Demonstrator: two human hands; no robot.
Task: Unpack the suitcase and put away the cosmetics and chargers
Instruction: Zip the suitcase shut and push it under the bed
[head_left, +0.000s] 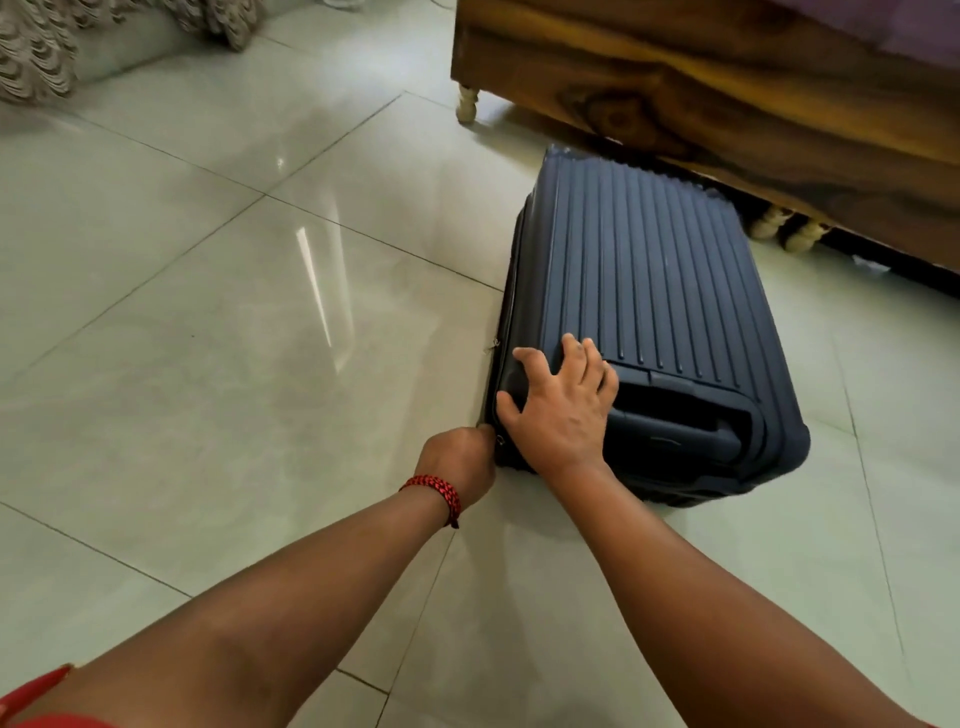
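A pale tiled floor (218, 322) fills most of the view, glossy enough to carry streaks of reflected light. Along the upper right runs a dark wooden bed frame (701, 88) on short, cream-coloured turned legs. At the upper left, a patterned grey cloth (36, 57) hangs down to the tiles.

A dark blue ribbed suitcase (660, 291) lies flat on the floor just beside the bed frame, closed, its recessed handle end toward the camera.

A person's two bare arms reach in from the bottom edge. The right hand (558, 410) is spread, palm down, pressing on the near left corner of the case, fingers fanned over the lid and thumb on the corner's side. The left hand (457, 457) is curled tight against the same corner at the zip line, its fingertips hidden behind the knuckles; it appears to pinch something at the seam, though what cannot be told. A small metal zip pull (492, 345) sticks out farther along the left side.

A red and black braided thread (435, 491) circles the left wrist.
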